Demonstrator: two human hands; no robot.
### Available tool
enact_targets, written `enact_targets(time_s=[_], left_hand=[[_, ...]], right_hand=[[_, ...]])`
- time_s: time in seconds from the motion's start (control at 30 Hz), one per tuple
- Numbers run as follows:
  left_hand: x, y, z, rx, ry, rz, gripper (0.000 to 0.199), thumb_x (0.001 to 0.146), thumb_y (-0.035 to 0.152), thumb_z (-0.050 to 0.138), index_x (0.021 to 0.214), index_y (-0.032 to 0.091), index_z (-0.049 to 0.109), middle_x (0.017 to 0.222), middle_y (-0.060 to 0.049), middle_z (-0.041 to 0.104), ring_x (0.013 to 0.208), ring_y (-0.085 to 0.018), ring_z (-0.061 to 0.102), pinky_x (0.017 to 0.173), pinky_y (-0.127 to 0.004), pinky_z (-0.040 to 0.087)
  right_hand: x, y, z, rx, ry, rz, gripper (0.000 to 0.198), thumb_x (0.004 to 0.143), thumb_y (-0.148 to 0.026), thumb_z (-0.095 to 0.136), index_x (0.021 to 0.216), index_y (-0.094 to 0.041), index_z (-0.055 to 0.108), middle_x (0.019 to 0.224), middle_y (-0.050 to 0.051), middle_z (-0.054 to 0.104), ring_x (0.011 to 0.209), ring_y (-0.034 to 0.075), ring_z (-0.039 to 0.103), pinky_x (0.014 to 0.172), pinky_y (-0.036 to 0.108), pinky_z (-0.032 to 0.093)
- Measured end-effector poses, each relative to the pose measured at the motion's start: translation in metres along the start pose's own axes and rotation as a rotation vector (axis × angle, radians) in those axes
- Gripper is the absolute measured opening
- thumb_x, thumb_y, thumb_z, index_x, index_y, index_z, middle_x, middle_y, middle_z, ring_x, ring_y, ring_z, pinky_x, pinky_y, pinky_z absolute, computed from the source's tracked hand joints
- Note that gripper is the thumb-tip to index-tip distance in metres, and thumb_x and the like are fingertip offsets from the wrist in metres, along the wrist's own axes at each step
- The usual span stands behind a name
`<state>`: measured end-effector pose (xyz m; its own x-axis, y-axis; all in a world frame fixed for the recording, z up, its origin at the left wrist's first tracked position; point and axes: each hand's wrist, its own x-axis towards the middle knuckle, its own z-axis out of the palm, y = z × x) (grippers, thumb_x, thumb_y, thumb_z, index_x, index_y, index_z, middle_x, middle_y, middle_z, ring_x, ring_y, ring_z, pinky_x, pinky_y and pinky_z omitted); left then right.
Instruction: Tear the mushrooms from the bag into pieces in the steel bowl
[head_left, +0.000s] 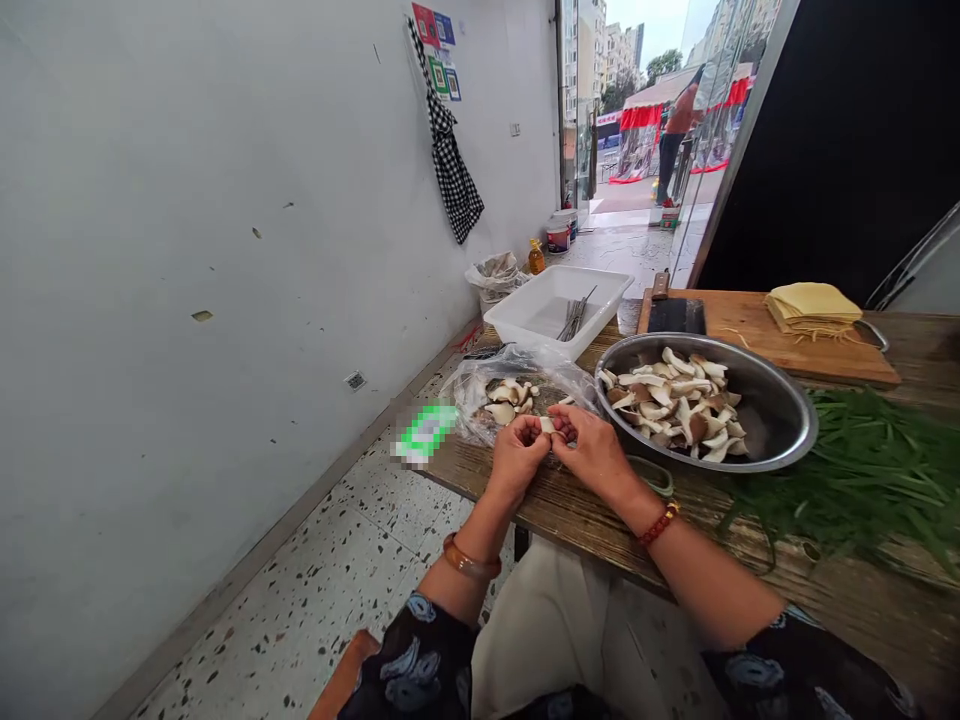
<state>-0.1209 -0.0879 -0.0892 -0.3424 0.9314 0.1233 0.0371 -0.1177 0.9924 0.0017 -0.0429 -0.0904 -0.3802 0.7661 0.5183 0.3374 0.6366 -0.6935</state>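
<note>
Between the fingertips of both hands is a small pale piece of oyster mushroom (547,425). My left hand (517,455) pinches it from one side, and my right hand (589,445) grips it from the other. Just beyond the hands, a clear plastic bag (480,375) lies spread on the wooden table (577,520), with whole mushrooms (511,398) in it. To the right, a wide steel bowl (780,415) holds many torn mushroom pieces (686,405).
Green leafy stalks (870,470) lie right of the bowl. Behind it, a cutting board (739,335) carries a cleaver (675,315) and stacked yellow sheets (814,305). A white tray (517,315) holds thin metal skewers (576,318). A person (679,130) stands outside the doorway.
</note>
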Motion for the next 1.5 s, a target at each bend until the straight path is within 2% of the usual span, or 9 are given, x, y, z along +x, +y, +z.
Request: enact_targets(time_s=[0.23,0.47,0.7,0.87,0.93,1.03,1.1,1.3,1.5], left_hand=[[0.001,0.000,0.000,-0.006,-0.030,-0.054,0.008,0.060,0.017,0.062,0.067,0.015,0.059,0.064,0.002,0.057,0.058,-0.009,0.048,0.059,-0.021,0.036],[-0.001,0.008,-0.001,-0.037,-0.055,-0.062,0.007,0.060,0.018,0.061,0.066,0.015,0.058,0.062,0.003,0.053,0.056,-0.008,0.043,0.057,-0.021,0.033],[-0.002,0.012,-0.001,-0.059,-0.095,-0.060,0.023,0.067,0.034,0.069,0.077,0.014,0.060,0.067,0.002,0.056,0.063,-0.010,0.048,0.062,-0.021,0.037],[-0.003,0.009,-0.002,-0.046,-0.127,-0.049,0.024,0.070,0.034,0.068,0.080,0.013,0.065,0.071,0.000,0.062,0.066,-0.011,0.052,0.065,-0.022,0.038],[-0.003,0.006,-0.003,-0.039,-0.090,-0.035,0.020,0.071,0.032,0.066,0.080,0.014,0.065,0.070,0.001,0.062,0.065,-0.011,0.052,0.065,-0.023,0.038],[-0.001,0.001,-0.005,-0.046,0.054,0.003,0.013,0.073,0.027,0.059,0.076,0.015,0.063,0.063,0.003,0.058,0.059,-0.010,0.048,0.062,-0.022,0.037],[-0.001,0.000,-0.006,-0.079,0.087,0.002,0.012,0.074,0.027,0.058,0.076,0.016,0.062,0.061,0.004,0.056,0.058,-0.010,0.047,0.061,-0.022,0.036],[-0.005,0.005,-0.006,-0.140,-0.093,-0.042,0.026,0.073,0.033,0.068,0.092,0.015,0.066,0.084,-0.002,0.066,0.076,-0.013,0.057,0.074,-0.024,0.042],[0.003,0.022,-0.012,-0.123,0.021,-0.023,0.023,0.067,0.030,0.072,0.081,0.016,0.060,0.067,0.005,0.055,0.058,-0.006,0.047,0.057,-0.018,0.036]], right_hand=[[-0.001,-0.006,-0.001,-0.011,-0.003,0.049,0.037,0.068,-0.007,0.054,0.101,-0.018,0.063,0.084,0.006,0.068,0.077,0.021,0.064,0.076,0.035,0.051],[0.004,-0.001,-0.004,0.320,-0.069,0.256,0.026,0.067,-0.015,0.056,0.092,-0.015,0.063,0.080,0.006,0.069,0.070,0.017,0.065,0.068,0.032,0.054],[0.004,-0.002,-0.005,0.310,-0.058,0.224,0.024,0.067,-0.016,0.057,0.091,-0.017,0.061,0.078,0.003,0.067,0.069,0.015,0.063,0.067,0.030,0.053],[0.007,0.000,-0.005,0.398,-0.055,0.318,0.022,0.063,-0.018,0.058,0.084,-0.016,0.060,0.074,0.002,0.065,0.067,0.015,0.062,0.066,0.029,0.051],[0.008,0.001,-0.005,0.475,-0.065,0.359,0.019,0.062,-0.019,0.058,0.081,-0.017,0.060,0.071,0.001,0.064,0.065,0.014,0.061,0.063,0.028,0.050],[0.008,0.000,-0.005,0.600,-0.077,0.409,0.018,0.063,-0.021,0.058,0.080,-0.016,0.060,0.070,0.000,0.063,0.062,0.013,0.059,0.059,0.025,0.047],[0.008,0.000,-0.004,0.639,-0.076,0.416,0.019,0.063,-0.022,0.059,0.081,-0.016,0.060,0.071,0.000,0.063,0.063,0.012,0.058,0.060,0.025,0.047],[0.010,-0.002,0.000,0.657,-0.071,0.379,0.026,0.061,-0.023,0.065,0.084,-0.017,0.057,0.074,0.000,0.063,0.069,0.014,0.060,0.066,0.028,0.049],[0.014,0.004,0.005,0.676,-0.042,0.370,0.030,0.062,-0.023,0.068,0.089,-0.019,0.055,0.081,0.001,0.063,0.073,0.014,0.059,0.069,0.029,0.050]])
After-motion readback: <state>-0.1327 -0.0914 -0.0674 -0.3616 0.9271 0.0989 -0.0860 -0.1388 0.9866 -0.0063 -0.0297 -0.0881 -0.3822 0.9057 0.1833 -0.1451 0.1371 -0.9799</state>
